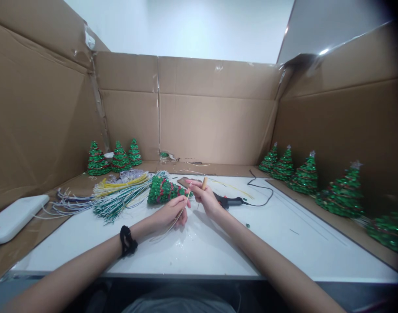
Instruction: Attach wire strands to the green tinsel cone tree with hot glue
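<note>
My left hand (176, 211) is closed in a pinch on a thin pale cord (168, 230), whose loose end trails down toward my wrist. Close beside it, my right hand (203, 198) is closed around a tool with a tan wooden handle (204, 182); its tip is too small to make out. The fingertips of both hands nearly meet. Just behind them a green beaded Christmas tree (162, 190) with red garland lies on its side, its narrow end toward my fingers. A black corded glue gun or similar tool (231, 201) lies partly hidden behind my right hand.
Bundles of green, white and yellow beaded strands (120, 195) lie to the left, near a white flat device (16, 219). Finished trees stand at back left (97, 160) and along the right (342, 191). Cardboard walls (218, 126) enclose the white table (270, 243).
</note>
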Demonstrator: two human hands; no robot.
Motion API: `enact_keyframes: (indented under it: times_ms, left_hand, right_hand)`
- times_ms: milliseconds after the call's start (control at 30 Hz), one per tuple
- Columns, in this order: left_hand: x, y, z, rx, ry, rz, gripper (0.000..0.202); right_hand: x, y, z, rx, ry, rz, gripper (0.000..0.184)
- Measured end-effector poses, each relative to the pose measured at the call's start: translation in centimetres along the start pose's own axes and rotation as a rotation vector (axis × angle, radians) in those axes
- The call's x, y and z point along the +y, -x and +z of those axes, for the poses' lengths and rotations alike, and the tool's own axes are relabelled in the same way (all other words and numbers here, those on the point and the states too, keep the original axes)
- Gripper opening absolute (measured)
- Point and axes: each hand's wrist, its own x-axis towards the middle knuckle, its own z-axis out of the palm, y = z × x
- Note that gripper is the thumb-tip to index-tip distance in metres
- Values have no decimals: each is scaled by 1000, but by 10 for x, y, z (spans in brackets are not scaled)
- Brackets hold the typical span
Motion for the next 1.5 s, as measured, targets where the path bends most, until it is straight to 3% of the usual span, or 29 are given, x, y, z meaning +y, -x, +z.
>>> enact_keyframes:
  times_ms: [300, 500, 633, 1500]
  left_hand:
    - [-2, -4, -4, 7, -70, 22, 33]
    - [-4, -5, -4, 21, -3, 30, 30]
    - [-5, -5, -5, 13, -31, 28, 26]
    - [-3, -3, -2, 3, -7, 40, 31]
  right_hand:
    - [3, 2, 4, 1, 12, -2, 41]
    - [-2, 5, 4, -47, 18, 25, 42]
    - [-4, 5, 3, -80, 39, 54, 33]
    - [6, 0, 3, 43, 142, -70, 17]
